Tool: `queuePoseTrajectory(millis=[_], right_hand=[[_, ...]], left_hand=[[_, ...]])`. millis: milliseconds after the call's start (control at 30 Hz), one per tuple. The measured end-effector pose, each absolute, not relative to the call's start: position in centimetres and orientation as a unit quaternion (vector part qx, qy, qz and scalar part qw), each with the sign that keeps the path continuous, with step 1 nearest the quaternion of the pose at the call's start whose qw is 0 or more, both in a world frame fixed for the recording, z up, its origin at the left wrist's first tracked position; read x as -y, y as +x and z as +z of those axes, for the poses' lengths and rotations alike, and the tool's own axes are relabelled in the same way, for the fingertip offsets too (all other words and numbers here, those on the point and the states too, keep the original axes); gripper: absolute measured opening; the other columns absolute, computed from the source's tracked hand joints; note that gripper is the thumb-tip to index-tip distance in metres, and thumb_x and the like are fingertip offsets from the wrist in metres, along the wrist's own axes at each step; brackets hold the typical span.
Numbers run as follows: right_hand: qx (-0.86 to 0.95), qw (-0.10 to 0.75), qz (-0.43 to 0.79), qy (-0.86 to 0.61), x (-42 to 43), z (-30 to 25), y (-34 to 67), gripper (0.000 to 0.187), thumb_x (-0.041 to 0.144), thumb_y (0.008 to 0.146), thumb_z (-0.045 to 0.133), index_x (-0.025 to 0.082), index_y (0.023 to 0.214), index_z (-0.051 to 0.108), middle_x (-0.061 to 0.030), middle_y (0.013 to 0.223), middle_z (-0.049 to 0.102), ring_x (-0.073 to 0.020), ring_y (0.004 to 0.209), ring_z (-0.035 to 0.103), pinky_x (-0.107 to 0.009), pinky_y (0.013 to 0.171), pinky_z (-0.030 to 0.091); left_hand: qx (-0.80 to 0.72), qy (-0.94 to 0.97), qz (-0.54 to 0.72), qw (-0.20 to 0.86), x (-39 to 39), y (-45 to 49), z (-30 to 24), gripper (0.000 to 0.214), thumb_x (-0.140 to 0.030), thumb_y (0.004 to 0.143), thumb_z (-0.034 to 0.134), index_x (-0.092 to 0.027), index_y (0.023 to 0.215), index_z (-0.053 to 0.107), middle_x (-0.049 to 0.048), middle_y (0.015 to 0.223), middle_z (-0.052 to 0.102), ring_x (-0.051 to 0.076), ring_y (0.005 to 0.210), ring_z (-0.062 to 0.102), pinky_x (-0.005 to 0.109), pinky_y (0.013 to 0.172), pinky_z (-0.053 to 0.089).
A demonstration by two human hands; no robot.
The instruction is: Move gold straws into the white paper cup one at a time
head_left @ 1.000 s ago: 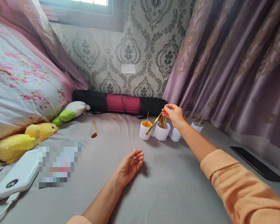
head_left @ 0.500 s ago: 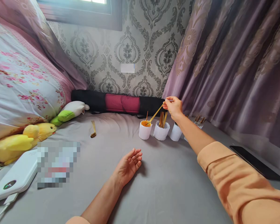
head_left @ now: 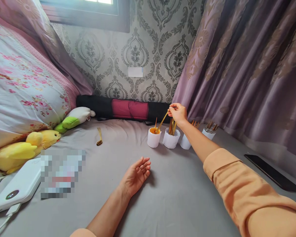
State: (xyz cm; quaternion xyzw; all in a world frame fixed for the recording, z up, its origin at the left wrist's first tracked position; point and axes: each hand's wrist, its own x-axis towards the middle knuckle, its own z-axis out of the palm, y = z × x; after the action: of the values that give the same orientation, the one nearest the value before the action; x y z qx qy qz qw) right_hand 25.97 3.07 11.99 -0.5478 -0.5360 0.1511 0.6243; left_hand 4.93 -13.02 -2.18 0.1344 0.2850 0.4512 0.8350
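My right hand [head_left: 178, 113] pinches the upper end of a thin golden stick [head_left: 163, 119] between thumb and fingers. The stick slants down to the left, its lower end inside a white-wrapped cup [head_left: 153, 141] with an orange inside. A single brownish stick [head_left: 156, 122] also stands in that cup. Just right of it, a second white-wrapped cup [head_left: 171, 142] holds several golden and brown sticks, partly behind my hand. My left hand [head_left: 135, 176] lies on the grey sheet, palm turned up, fingers loosely curled and apart, holding nothing.
Another white cup [head_left: 185, 142] and a jar [head_left: 209, 132], both with sticks, stand farther right, partly behind my forearm. A small golden bundle [head_left: 99, 137] lies left. Plush toys [head_left: 43, 140], a power bank [head_left: 17, 186], a black phone-like slab [head_left: 272, 172] and a black-and-red roll [head_left: 130, 108] surround the sheet.
My right hand has moved slightly left and down, and the golden stick stands steeper in the orange-lined cup. The left hand stays in place.
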Motion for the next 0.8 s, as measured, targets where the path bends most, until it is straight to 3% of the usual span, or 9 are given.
queuePoseTrajectory(millis=[800], right_hand=[[0.592, 0.562, 0.195, -0.544, -3.7, 9.7, 24.8, 0.008, 0.015, 0.074, 0.052, 0.016, 0.08, 0.057, 0.0007, 0.065, 0.062, -0.0078, 0.053, 0.06, -0.018, 0.048, 0.051]], left_hand=[[-0.284, 0.138, 0.451, 0.834, 12.9, 4.9, -2.1, 0.028, -0.024, 0.072, 0.063, -0.008, 0.095, 0.06, 0.0065, 0.081, 0.061, 0.01, 0.066, 0.057, 0.022, 0.061, 0.048]])
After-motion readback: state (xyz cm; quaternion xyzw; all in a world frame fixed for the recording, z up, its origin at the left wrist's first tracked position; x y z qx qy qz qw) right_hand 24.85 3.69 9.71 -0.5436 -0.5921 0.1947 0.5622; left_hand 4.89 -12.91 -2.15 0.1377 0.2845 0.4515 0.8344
